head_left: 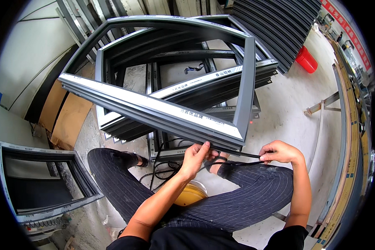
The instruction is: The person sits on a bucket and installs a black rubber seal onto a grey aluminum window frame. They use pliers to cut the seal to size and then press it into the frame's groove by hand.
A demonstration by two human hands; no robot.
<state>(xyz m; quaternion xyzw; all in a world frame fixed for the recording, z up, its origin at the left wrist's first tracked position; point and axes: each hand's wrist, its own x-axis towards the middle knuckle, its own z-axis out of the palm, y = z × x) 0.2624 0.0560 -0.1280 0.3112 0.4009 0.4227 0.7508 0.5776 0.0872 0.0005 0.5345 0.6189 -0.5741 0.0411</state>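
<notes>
A dark grey metal window frame [249, 83] with white protective film lies tilted on top of a stack of similar frames, one corner toward me. A thin black rubber sealing strip [248, 154] runs between my hands, just below that near edge. My left hand [196, 158] is closed on the strip, its thumb against the frame's edge. Off the frame's corner to the right, my right hand [281, 152] pinches the strip between thumb and fingers. More of the strip hangs in loose black loops [164, 170] between my legs.
Under my legs sits a yellow bucket [189, 195]. A smaller frame [50, 214] stands at left beside cardboard [71, 116]. Dark profiles [275, 27] and a red bucket [306, 60] are at the far right. A long rack of profiles [341, 166] lines the right side.
</notes>
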